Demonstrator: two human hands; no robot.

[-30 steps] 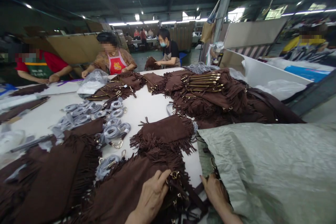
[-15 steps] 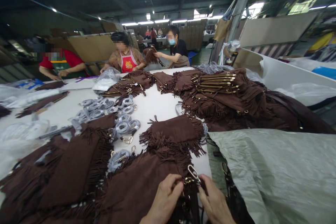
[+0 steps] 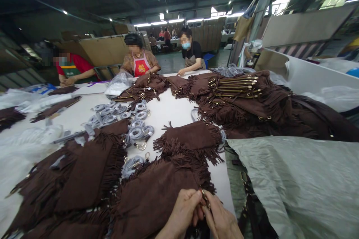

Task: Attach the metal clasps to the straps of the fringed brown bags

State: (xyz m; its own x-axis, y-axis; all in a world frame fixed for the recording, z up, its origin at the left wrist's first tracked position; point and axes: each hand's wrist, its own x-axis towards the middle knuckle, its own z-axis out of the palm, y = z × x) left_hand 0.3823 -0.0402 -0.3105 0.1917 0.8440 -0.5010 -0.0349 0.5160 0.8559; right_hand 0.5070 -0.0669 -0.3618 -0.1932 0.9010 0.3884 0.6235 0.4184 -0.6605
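My left hand [image 3: 183, 209] and my right hand [image 3: 221, 217] meet at the table's front edge. Both are closed, with fingertips pinched round a gold snap hook [image 3: 206, 199]; dark material below it is mostly hidden by my fingers. Just left of them lies a brown fringed bag [image 3: 157, 194], flat on the table. Beyond my hands rests another fringed bag [image 3: 190, 136]. To the right, dark straps [image 3: 252, 203] with metal hooks hang beside a grey-green sheet [image 3: 291, 179].
Coiled straps in grey wrapping [image 3: 137, 132] lie mid-table, left of centre. More brown bags [image 3: 75, 179] cover the left, and a high pile [image 3: 241, 108] stands at back right. Clear plastic bags [image 3: 120, 84] lie about. Three co-workers [image 3: 140, 63] work along the far side.
My hands have come together, and the gold hook that stuck up between them is now mostly covered by my fingers. The far co-worker in black has lowered the fringed bag to the table.
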